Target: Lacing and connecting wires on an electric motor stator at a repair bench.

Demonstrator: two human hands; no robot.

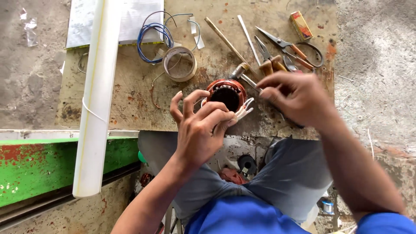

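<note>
- Your left hand [197, 128] is on the near side of the round motor stator [225, 93], the one with coppery red windings around a dark centre hole. Fingers are curled and loosely spread, and the fingertips look like they're pinching the small bunch of white sleeved leads [243, 110] sticking out of its lower right edge.
- Your right hand [294, 97] is just right of the stator, fingers bunched together like you're pinching something thin. It's blurred, so I honestly can't tell what's in there, if anything.
- The stator itself sits on the stained wooden board [130, 99], near the front edge, right between your two hands and just above your knees.
- Just behind the stator there's a wood-handled tool [239, 71] lying at an angle, its head almost touching the windings.
- Further back on the right: pliers with orange grips [266, 58], scissors with reddish handles [288, 45], and a small yellow and red box [300, 25] near the far edge.
- A thin wooden stick [225, 40] and a pale flat strip [248, 38] lie diagonally next to those.
- Left of the stator, a roll of pale tape [180, 64], with a coil of blue wire [154, 39] behind it, partly lying on a grey sheet [82, 21].
- A long white pipe [96, 99] runs across the board's left side and hangs over a green, rust-spotted metal frame [43, 167].
</note>
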